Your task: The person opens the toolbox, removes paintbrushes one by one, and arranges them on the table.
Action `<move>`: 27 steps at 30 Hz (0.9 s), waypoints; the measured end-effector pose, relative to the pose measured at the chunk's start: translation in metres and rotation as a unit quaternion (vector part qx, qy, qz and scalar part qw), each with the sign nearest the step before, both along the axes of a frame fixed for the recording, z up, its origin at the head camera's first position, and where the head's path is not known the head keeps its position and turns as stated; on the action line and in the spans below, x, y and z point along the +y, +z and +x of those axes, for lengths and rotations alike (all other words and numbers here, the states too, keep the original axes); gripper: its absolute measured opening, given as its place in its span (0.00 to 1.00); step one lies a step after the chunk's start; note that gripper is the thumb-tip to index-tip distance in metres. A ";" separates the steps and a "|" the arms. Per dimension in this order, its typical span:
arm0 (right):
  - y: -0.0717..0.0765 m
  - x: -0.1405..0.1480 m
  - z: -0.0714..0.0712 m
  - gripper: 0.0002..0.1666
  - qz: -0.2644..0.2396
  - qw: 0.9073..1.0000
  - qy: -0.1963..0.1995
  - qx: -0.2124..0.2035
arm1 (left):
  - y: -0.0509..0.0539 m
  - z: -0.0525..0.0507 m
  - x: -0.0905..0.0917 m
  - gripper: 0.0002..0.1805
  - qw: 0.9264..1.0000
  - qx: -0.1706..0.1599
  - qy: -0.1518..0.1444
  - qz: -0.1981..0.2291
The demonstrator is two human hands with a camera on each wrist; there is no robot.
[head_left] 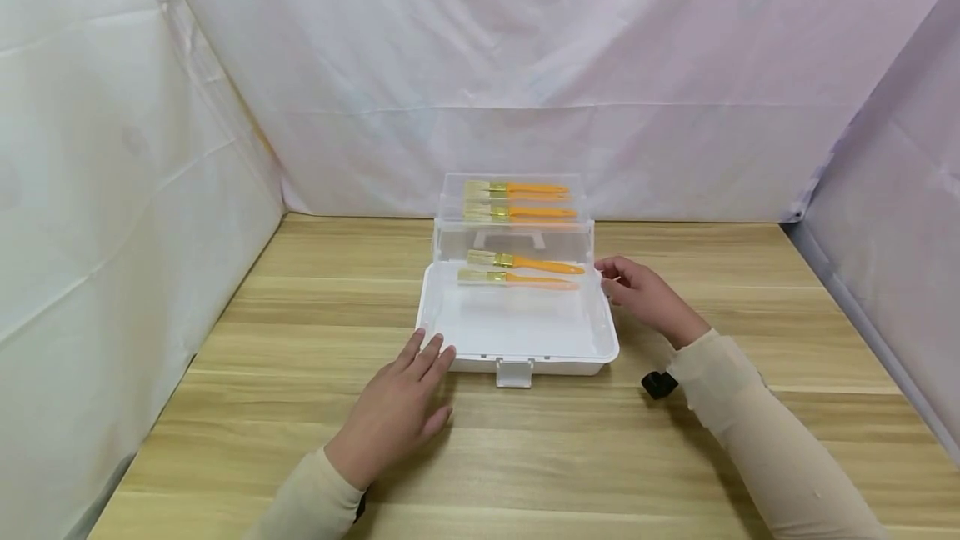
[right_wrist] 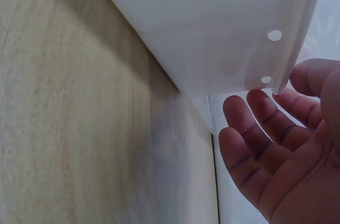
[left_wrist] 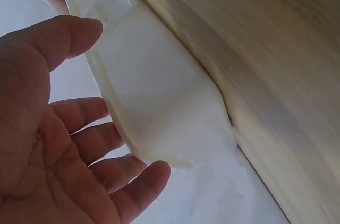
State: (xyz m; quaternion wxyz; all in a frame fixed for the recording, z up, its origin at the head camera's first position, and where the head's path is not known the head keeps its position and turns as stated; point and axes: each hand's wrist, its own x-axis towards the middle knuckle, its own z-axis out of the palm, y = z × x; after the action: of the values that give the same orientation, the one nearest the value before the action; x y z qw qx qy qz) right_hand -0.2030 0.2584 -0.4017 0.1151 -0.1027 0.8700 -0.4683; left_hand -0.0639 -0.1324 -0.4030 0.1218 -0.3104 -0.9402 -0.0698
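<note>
A white plastic box (head_left: pixel 517 323) stands with its lid up on the table, a latch (head_left: pixel 514 372) hanging at its front. Behind its bare base rise clear tiers (head_left: pixel 442 244). Paintbrushes with orange handles lie across them: an upper brush (head_left: pixel 536 188), a middle brush (head_left: pixel 540 212) and a lower brush (head_left: pixel 547 265), with fainter orange shapes beneath. My left hand (head_left: pixel 397 407) rests its extended fingertips on the front left corner. At the back right corner, my right hand (head_left: pixel 641 294) touches the rim with loosely bent fingers; its thumb (right_wrist: pixel 308 75) lies close against the edge.
The wood-grain table (head_left: pixel 300 298) reaches back to a pale cloth wall (head_left: pixel 525 65). More cloth hangs at the left (head_left: pixel 112 190) and right (head_left: pixel 900 173). A small black object (head_left: pixel 659 384) shows beside my right sleeve (head_left: pixel 757 423).
</note>
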 end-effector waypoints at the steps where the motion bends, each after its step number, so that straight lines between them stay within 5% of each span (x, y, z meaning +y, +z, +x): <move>1: 0.000 0.000 0.000 0.22 -0.001 1.000 -0.001 0.000 | 0.000 0.000 0.000 0.38 1.000 0.000 0.000 0.001; 8: -0.001 0.002 0.000 0.23 0.001 1.000 0.004 0.008 | -0.001 -0.007 -0.001 0.39 1.000 -0.007 -0.015 0.013; 14: -0.002 0.000 0.000 0.22 0.008 1.000 0.005 0.019 | -0.001 -0.024 0.007 0.42 0.999 -0.030 -0.034 -0.004; 20: -0.005 0.001 -0.001 0.22 0.004 1.000 0.003 0.017 | -0.001 -0.043 0.014 0.42 0.998 -0.024 -0.056 -0.023; 27: -0.002 0.001 -0.001 0.22 0.001 1.000 0.002 0.014 | 0.000 -0.051 0.016 0.42 0.996 -0.009 -0.075 -0.048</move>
State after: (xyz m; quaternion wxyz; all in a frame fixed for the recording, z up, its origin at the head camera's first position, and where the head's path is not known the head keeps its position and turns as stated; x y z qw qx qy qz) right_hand -0.2036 0.2595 -0.4042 0.1038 -0.1104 0.8721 -0.4653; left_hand -0.1144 -0.1167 -0.4033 0.0929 -0.3852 -0.9174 -0.0360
